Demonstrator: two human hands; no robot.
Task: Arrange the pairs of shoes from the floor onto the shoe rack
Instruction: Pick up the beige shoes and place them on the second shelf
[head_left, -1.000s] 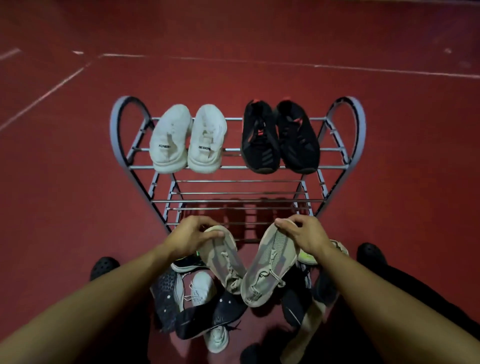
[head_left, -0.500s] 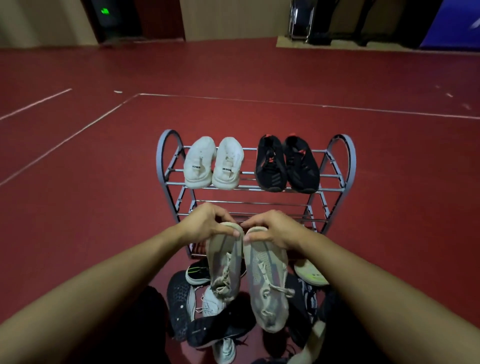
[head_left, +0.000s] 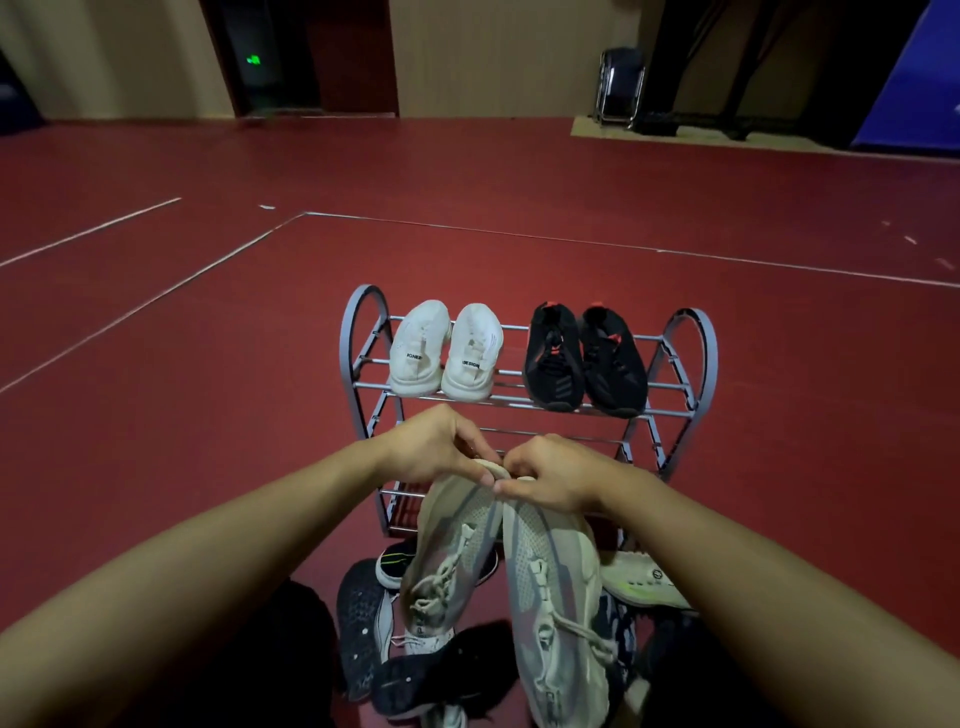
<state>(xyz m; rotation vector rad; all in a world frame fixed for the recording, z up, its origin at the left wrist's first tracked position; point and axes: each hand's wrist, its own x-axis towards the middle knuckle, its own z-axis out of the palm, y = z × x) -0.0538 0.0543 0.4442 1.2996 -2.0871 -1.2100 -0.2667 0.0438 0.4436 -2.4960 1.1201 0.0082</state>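
Grey shoes, one pair: left shoe (head_left: 451, 551) pinched at the heel by the left hand (head_left: 436, 446), right shoe (head_left: 553, 597) by the right hand (head_left: 550, 475). Toes hang toward the person; heels point far, at the shoe rack (head_left: 693, 364), lower shelves just beyond.

Metal shoe rack (head_left: 696, 338) on red floor (head_left: 208, 415), white pair (head_left: 447, 353) and black pair (head_left: 584, 361) on top tier

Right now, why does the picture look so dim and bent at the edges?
Head view: dim indoor light, the dark shoes on the floor sinking into shadow; the wide-angle lens curves the white floor lines and stretches both forearms; the grey metal shoe rack stays sharp.
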